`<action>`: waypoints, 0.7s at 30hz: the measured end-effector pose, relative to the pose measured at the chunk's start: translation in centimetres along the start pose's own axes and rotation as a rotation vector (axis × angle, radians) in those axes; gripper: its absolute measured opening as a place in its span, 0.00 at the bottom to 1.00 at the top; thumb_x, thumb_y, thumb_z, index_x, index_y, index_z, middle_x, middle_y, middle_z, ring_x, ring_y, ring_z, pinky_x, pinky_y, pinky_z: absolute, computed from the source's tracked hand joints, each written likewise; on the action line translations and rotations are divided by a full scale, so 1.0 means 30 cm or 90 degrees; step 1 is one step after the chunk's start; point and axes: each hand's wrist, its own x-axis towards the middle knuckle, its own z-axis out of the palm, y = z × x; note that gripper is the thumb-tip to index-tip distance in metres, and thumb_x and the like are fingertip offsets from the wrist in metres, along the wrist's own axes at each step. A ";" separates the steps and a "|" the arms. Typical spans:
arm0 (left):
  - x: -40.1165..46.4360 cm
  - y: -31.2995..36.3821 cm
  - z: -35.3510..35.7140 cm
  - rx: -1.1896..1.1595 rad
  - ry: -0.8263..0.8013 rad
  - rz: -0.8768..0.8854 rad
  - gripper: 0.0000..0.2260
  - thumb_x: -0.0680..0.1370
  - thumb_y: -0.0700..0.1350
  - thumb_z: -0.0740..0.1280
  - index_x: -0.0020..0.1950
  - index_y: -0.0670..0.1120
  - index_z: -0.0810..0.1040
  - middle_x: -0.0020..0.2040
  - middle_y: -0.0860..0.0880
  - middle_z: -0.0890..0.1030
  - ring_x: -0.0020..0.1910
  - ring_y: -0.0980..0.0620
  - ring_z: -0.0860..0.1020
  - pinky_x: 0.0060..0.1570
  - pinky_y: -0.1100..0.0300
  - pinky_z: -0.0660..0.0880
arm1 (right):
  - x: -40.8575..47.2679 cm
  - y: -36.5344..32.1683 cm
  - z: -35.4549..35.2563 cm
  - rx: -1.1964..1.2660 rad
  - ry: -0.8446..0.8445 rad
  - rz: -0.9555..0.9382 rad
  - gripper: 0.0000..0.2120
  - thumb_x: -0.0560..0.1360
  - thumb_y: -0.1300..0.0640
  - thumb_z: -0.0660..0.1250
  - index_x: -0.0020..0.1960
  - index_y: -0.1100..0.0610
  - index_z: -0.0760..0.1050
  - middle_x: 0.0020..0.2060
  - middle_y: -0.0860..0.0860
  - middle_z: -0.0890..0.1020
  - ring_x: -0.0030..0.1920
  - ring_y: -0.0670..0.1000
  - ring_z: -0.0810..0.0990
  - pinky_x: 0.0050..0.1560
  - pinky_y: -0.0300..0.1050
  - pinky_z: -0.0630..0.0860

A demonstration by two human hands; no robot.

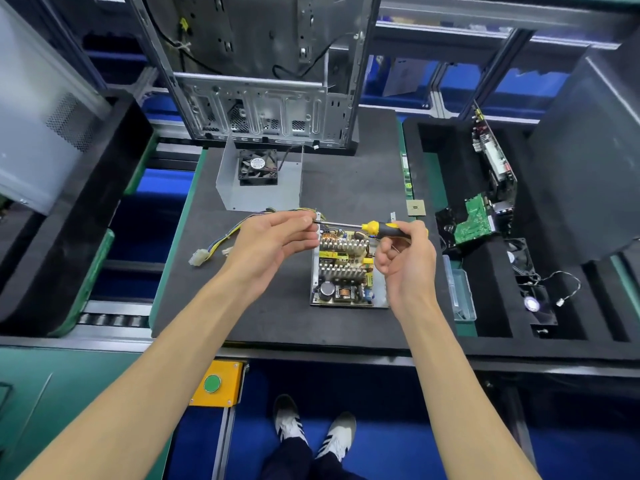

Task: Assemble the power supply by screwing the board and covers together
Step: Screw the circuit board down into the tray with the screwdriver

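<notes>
The power supply board [346,271], with heat sinks and coils, lies in its open metal base on the dark mat [346,181]. Its cable bundle [221,240] trails left to a white plug. Behind it stands the metal cover [259,195] holding a black fan [258,167]. My right hand [403,258] grips the yellow and black screwdriver [377,228], held level above the board's far edge. My left hand [273,237] pinches at the screwdriver's tip with thumb and forefinger; whether a screw sits there is too small to tell.
An open computer case [263,74] stands at the back of the mat. Right of it, a black foam tray [491,289] holds circuit boards, fans and a small clear box [460,292]. A CPU chip [416,206] lies near the mat's right edge. A yellow button box [216,384] sits below the front edge.
</notes>
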 end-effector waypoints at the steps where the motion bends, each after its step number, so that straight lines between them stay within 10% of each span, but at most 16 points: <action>1: -0.002 0.000 0.007 0.010 0.000 0.002 0.05 0.78 0.35 0.69 0.51 0.37 0.85 0.45 0.40 0.85 0.42 0.48 0.84 0.45 0.61 0.81 | 0.000 -0.003 -0.007 0.002 0.005 0.000 0.09 0.76 0.57 0.64 0.41 0.61 0.78 0.27 0.52 0.74 0.24 0.49 0.69 0.22 0.39 0.64; 9: -0.021 -0.014 0.072 0.092 0.000 0.051 0.05 0.76 0.34 0.72 0.51 0.38 0.85 0.44 0.39 0.86 0.43 0.44 0.86 0.46 0.60 0.82 | -0.022 -0.046 -0.049 0.014 -0.012 0.004 0.20 0.77 0.58 0.63 0.29 0.50 0.82 0.27 0.51 0.74 0.24 0.48 0.69 0.23 0.38 0.65; 21: -0.088 -0.072 0.118 0.099 0.010 0.103 0.06 0.76 0.33 0.71 0.52 0.37 0.84 0.43 0.39 0.86 0.43 0.44 0.85 0.47 0.58 0.81 | -0.040 -0.024 -0.090 0.098 -0.033 0.060 0.12 0.85 0.54 0.63 0.47 0.59 0.79 0.30 0.51 0.76 0.28 0.47 0.74 0.26 0.37 0.71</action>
